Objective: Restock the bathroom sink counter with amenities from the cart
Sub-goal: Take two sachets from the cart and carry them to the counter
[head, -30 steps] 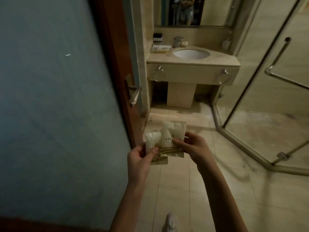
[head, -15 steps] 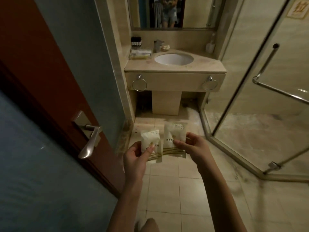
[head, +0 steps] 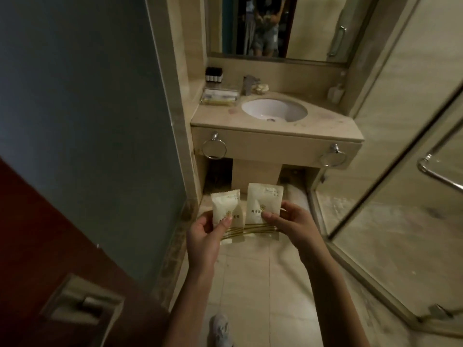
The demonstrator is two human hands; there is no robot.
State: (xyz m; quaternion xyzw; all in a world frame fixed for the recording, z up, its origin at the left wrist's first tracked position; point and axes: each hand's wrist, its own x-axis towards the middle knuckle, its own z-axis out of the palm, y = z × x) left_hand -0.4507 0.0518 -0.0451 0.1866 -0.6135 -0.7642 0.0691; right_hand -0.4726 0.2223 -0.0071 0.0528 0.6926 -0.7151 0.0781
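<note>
Nearest to the camera, well in front of the basin (head: 274, 110) and low on the tiled floor (head: 250, 284), the tip of a light shoe (head: 220, 329) is seen. Above it, two bare forearms reach forward, toward the basin. The left hand (head: 205, 236) holds the smaller sachet (head: 224, 209); its fingers (head: 225, 222) are clamped on the lower part, the thumb on the front face. The right hand (head: 293, 226) holds the larger sachet (head: 263, 204) in the same way, with its thumb pressed on the front and the other fingers curled behind. Both sachets are cream with gold stripes at the bottom. They stand upright side by side, their lower edges overlapping, in the air in front of the basin and not on the worktop (head: 215, 118). Farther on, two metal towel rings (head: 214, 149) hang on the front panel below the basin. The basin itself is white and is sunk into the beige worktop. Left of the basin lies a clear tray (head: 219, 96) with packets inside, and behind the tray stands a row of small dark bottles (head: 214, 74). Behind the basin is the tap (head: 248, 85), and to the right of the basin, in the corner, a white bottle (head: 335, 92). Farthest, above the basin, hangs the mirror (head: 313, 26).
</note>
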